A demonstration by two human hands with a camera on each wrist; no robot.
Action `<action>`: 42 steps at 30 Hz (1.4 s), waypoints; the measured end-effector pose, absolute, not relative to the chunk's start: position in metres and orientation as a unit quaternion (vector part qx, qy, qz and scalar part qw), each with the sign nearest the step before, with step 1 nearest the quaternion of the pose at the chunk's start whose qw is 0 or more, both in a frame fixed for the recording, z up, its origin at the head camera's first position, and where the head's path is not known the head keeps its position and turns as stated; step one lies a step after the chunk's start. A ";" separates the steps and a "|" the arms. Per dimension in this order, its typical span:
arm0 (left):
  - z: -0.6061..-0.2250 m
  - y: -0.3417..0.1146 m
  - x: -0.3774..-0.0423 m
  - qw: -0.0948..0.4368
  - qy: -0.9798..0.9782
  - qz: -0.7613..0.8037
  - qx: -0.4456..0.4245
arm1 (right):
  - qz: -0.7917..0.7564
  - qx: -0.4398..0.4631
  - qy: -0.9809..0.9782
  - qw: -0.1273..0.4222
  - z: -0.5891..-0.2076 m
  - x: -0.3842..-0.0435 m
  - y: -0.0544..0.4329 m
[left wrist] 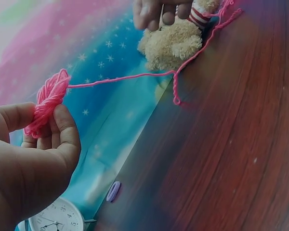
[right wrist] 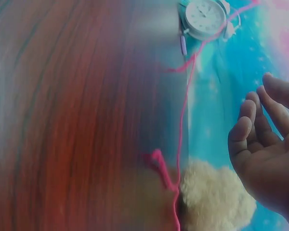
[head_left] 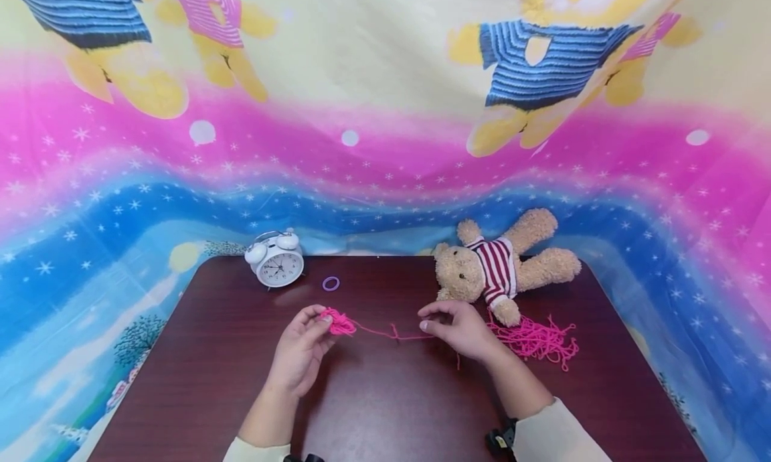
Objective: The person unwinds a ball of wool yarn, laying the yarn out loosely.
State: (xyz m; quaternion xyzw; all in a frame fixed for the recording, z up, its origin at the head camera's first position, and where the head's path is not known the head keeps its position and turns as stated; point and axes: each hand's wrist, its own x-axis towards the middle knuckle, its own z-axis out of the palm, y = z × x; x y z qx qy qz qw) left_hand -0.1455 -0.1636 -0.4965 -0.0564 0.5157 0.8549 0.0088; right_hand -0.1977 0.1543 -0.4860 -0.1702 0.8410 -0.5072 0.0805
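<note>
Between thumb and fingers, my left hand (head_left: pixel 301 351) pinches a small wound bundle of pink yarn (head_left: pixel 340 323) above the table. From it a single yarn strand (left wrist: pixel 120 78) runs right, with short twisted loops sticking out along it. My right hand (right wrist: pixel 265 144) hovers near that strand with loosely bent fingers. In the right wrist view a gap shows between the hand and the strand, and nothing is in its fingers. A loose, tangled pile of pink yarn (head_left: pixel 539 341) lies on the table beyond the right wrist.
A teddy bear (head_left: pixel 496 268) in a striped shirt lies at the back right, touching the yarn pile. At the back left stands a white alarm clock (head_left: pixel 280 268), with a purple ring (head_left: pixel 330 284) beside it. A printed cloth (head_left: pixel 385 154) hangs behind the dark table (head_left: pixel 385 408).
</note>
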 end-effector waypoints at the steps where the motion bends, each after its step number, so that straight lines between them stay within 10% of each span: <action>1: -0.496 -0.162 -0.146 0.010 0.517 0.854 -0.055 | -0.505 -0.176 0.841 0.080 -0.487 -0.197 0.151; 42: -0.488 -0.132 -0.149 0.042 0.508 0.859 -0.045 | -0.495 -0.236 0.836 0.035 -0.486 -0.193 0.076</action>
